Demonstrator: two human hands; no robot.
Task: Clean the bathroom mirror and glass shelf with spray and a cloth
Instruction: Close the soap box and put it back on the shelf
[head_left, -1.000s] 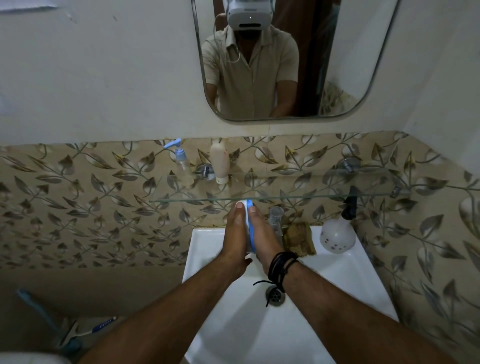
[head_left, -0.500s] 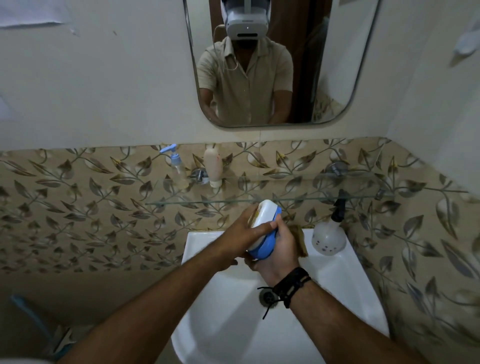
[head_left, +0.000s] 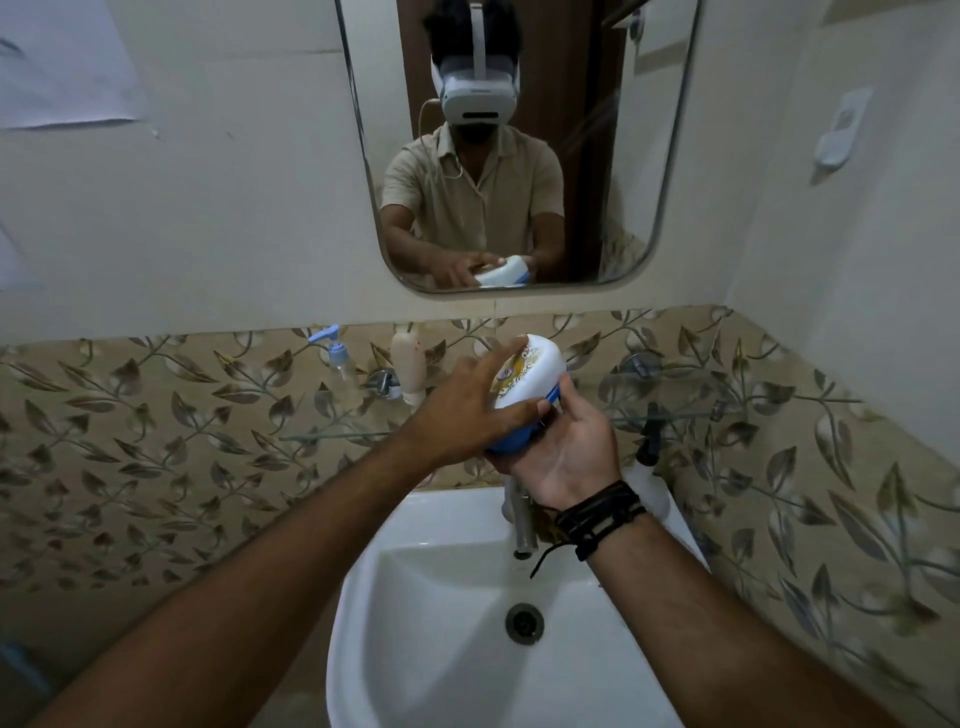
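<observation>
Both my hands hold a round white tub with a blue base (head_left: 530, 384) in front of the glass shelf (head_left: 332, 435), above the sink. My left hand (head_left: 467, 410) grips its white lid from the left. My right hand (head_left: 566, 447) cups the blue base from below. The mirror (head_left: 639, 156) hangs on the wall above and reflects me with the tub. A spray bottle with a black head (head_left: 650, 434) stands at the sink's back right, partly hidden by my right hand. The cloth is hidden behind my right wrist.
A small pump bottle with a blue top (head_left: 340, 361) and a pale tube (head_left: 409, 366) stand on the shelf's left part. The white sink (head_left: 441, 649) with its tap (head_left: 522, 525) lies below. A white holder (head_left: 841, 132) is fixed on the right wall.
My hands lifted the tub from below the shelf, at the back of the sink, up to shelf height. The view tilted upward, so more of the mirror shows.
</observation>
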